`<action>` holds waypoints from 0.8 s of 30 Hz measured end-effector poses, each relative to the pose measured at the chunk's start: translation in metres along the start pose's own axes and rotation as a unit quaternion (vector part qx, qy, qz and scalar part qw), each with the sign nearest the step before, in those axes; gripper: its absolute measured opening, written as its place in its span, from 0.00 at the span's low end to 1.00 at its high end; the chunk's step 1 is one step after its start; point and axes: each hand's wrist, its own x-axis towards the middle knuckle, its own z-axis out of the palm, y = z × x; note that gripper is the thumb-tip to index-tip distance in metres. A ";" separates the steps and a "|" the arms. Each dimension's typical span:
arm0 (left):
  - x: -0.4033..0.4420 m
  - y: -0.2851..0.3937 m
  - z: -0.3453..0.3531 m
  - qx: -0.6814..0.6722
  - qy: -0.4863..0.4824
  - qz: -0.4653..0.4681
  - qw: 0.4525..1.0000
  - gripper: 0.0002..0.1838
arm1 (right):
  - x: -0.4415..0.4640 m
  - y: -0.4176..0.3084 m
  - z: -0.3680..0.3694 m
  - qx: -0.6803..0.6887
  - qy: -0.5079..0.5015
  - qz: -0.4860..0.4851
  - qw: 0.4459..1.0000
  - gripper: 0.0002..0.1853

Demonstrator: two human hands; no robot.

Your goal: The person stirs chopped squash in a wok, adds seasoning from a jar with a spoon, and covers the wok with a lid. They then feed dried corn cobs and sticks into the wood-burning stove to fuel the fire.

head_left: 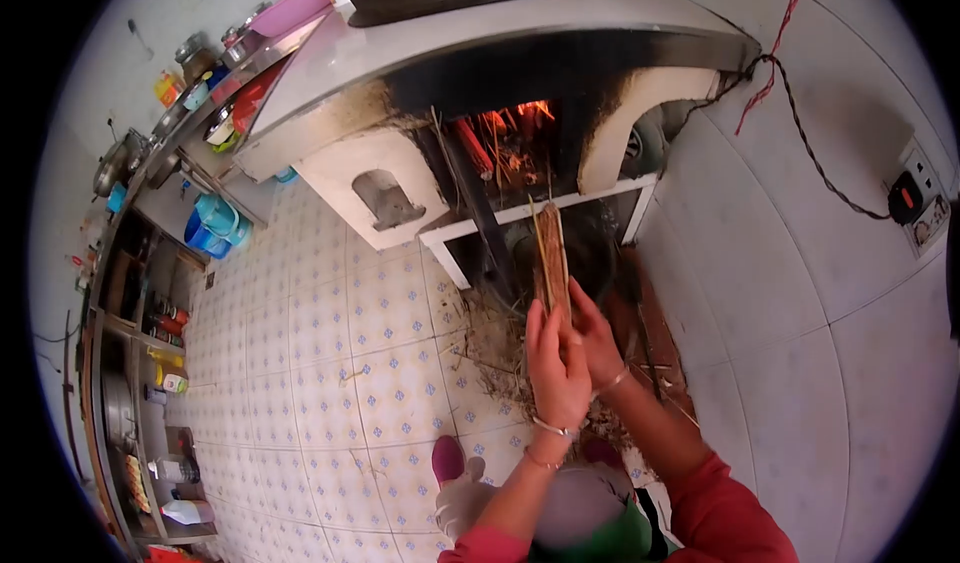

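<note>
Between both hands is a bundle of split firewood [551,253], its far end pointing up toward the stove mouth. My left hand [557,368] is closed around the near end from the left. From the right, my right hand [594,338] grips the same wood, its fingers partly hidden behind it. Beyond the wood, flames and glowing sticks [510,138] burn inside the stove opening. A dark stick [485,223] leans out of that opening, across the white ledge [590,198].
Under the ledge sits a dark round basin [590,253]. Straw and wood scraps [500,348] litter the floor in front. At right, a tiled wall [760,263] carries a socket with a plugged-in cable [905,198]. Shelves with bottles [165,373] line the left, near blue buckets [213,225].
</note>
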 end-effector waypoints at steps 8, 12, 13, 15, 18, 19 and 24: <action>0.015 0.041 -0.019 -0.036 0.011 0.050 0.998 0.14 | 0.256 -0.037 0.047 -0.095 0.071 -0.150 0.982 0.34; 0.017 0.025 -0.012 -0.109 0.052 0.025 0.992 0.12 | 0.181 -0.021 0.032 -0.247 0.121 -0.192 0.942 0.24; 0.015 0.024 -0.012 -0.108 0.051 0.018 0.993 0.12 | 0.160 -0.013 0.023 -0.223 0.120 -0.194 0.948 0.23; 0.016 0.024 -0.011 -0.181 0.083 -0.007 0.980 0.10 | 0.118 -0.002 0.011 -0.183 0.123 -0.191 0.957 0.20; 0.014 0.027 -0.015 -0.210 0.105 -0.018 0.972 0.09 | 0.055 0.010 0.008 -0.153 0.141 -0.117 0.971 0.14; 0.014 0.025 -0.016 -0.216 0.118 -0.014 0.969 0.09 | 0.037 0.015 0.009 -0.129 0.128 -0.089 0.979 0.13; 0.016 0.023 -0.034 -0.230 0.162 -0.043 0.959 0.07 | 0.003 0.026 0.023 -0.044 0.072 -0.006 0.996 0.09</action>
